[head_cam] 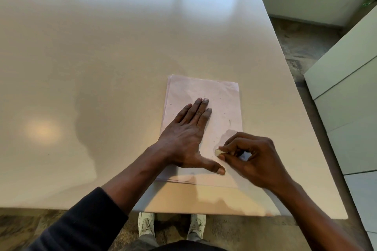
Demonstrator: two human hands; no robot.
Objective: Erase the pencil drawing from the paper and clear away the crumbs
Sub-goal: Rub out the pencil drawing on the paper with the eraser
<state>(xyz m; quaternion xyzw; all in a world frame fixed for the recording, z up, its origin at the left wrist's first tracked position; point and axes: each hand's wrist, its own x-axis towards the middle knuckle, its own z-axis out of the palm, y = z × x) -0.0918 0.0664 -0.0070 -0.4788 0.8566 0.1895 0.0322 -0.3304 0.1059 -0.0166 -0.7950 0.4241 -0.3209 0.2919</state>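
A thin stack of pale pink paper (pixel 224 96) lies on the beige table, near its front right corner. My left hand (pixel 189 138) lies flat on the sheet, fingers straight and thumb spread out, pressing it down. My right hand (pixel 253 157) pinches a small whitish eraser (pixel 217 152) between thumb and fingertips, its tip against the lower right part of the paper. A faint curved pencil line (pixel 229 122) shows just above the eraser. Small dark eraser crumbs (pixel 216 137) are scattered over the sheet.
The beige table (pixel 102 67) stretches wide to the left and back. Its right edge (pixel 302 96) drops to a dark patterned floor, with white cabinet drawers (pixel 350 98) beyond. The front edge runs just below the paper, above my two white shoes (pixel 145 224).
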